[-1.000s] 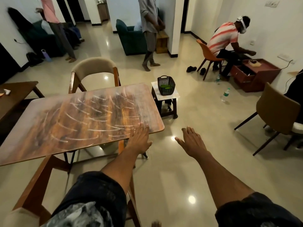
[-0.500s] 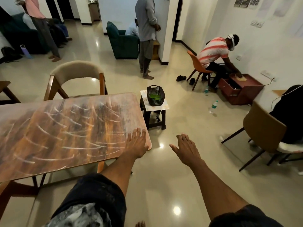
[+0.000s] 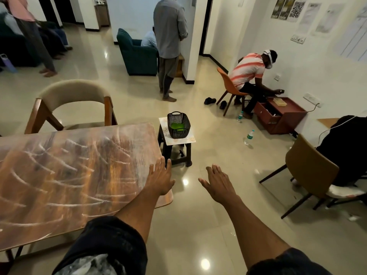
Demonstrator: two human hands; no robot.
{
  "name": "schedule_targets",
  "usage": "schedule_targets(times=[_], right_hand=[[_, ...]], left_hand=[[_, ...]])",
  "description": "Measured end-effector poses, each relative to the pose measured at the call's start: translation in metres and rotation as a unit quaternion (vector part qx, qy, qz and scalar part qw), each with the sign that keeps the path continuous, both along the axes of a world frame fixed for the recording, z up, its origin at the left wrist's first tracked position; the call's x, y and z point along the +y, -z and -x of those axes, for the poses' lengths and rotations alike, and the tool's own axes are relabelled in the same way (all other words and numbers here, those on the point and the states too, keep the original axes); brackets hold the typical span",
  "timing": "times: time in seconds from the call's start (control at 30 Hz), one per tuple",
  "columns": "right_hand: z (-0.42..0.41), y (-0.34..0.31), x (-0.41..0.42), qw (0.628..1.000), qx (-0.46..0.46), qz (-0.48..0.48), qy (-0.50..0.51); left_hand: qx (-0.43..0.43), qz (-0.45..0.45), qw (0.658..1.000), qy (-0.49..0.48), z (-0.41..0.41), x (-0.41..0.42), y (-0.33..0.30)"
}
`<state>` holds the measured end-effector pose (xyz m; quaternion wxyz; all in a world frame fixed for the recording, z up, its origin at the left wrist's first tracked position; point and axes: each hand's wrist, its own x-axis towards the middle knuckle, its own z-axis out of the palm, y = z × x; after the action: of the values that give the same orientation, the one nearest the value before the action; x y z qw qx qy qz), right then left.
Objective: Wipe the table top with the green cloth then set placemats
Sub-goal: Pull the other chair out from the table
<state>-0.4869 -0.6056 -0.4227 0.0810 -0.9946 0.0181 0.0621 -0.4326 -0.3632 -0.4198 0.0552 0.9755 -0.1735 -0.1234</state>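
Hovering empty, fingers spread: left hand (image 3: pixel 158 180) over streaked wood table (image 3: pixel 69 175), right hand (image 3: pixel 219 184) over glossy floor (image 3: pixel 198 225).

Both hands reach forward, empty, fingers spread. The left hand (image 3: pixel 158 180) lies over the near right corner of the smeared wooden tabletop (image 3: pixel 69 175); the right hand (image 3: pixel 219 184) hangs over the floor (image 3: pixel 198 225). Beyond the fingertips, a black basket (image 3: pixel 178 125) holding the green cloth (image 3: pixel 176 127) sits on a small stool (image 3: pixel 176 139).
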Motion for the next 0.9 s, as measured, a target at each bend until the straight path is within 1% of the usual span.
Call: schedule_targets(times=[0.13, 0.27, 0.4, 0.5, 0.67, 0.9], right_hand=[[-0.037, 0.005, -0.015, 1.0, 0.001, 0.006, -0.014], [-0.084, 0.008, -0.039, 0.999, -0.018, 0.015, -0.031], [-0.132, 0.005, -0.072, 0.999, -0.022, -0.001, -0.033], [-0.162, 0.005, -0.102, 0.999, -0.017, 0.003, -0.034], [-0.208, 0.015, -0.141, 0.999, -0.005, 0.005, -0.053], [-0.255, 0.024, -0.161, 0.997, 0.007, -0.014, -0.071]], left_hand=[[-0.003, 0.003, 1.0, -0.008, -0.033, -0.018, -0.001], [-0.008, 0.0, 1.0, -0.01, -0.072, -0.043, -0.002], [-0.003, -0.002, 1.0, -0.016, -0.112, -0.072, 0.007], [0.007, -0.011, 1.0, -0.022, -0.138, -0.094, 0.008], [-0.011, -0.02, 0.999, -0.04, -0.173, -0.126, 0.007], [0.004, -0.044, 0.998, -0.052, -0.215, -0.152, 0.013]])
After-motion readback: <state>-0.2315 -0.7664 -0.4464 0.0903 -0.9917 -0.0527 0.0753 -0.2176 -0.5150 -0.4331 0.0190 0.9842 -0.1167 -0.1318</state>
